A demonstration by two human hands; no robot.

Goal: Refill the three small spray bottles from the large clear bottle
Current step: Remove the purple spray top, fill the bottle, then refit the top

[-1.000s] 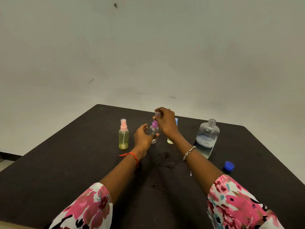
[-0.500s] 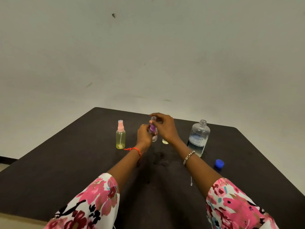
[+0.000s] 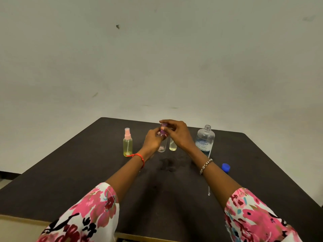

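Frame centre: left hand (image 3: 153,140) grips the purple-topped spray bottle (image 3: 161,147); right hand (image 3: 178,133) pinches its clear cap (image 3: 163,126).

On the tabletop (image 3: 70,172), four bottles stand upright in a row near the far edge. The leftmost spray bottle (image 3: 127,143) stands alone, well left of the rest. The middle spray bottle (image 3: 161,147) stands just beside the third spray bottle (image 3: 172,146) to its right. The left hand (image 3: 153,141) grips the middle one from the left, and the right hand (image 3: 179,135) pinches its top from the right, above the third. The large bottle (image 3: 204,138) ends the row on the right. The loose cap (image 3: 226,167) lies before it, nearer the right edge.
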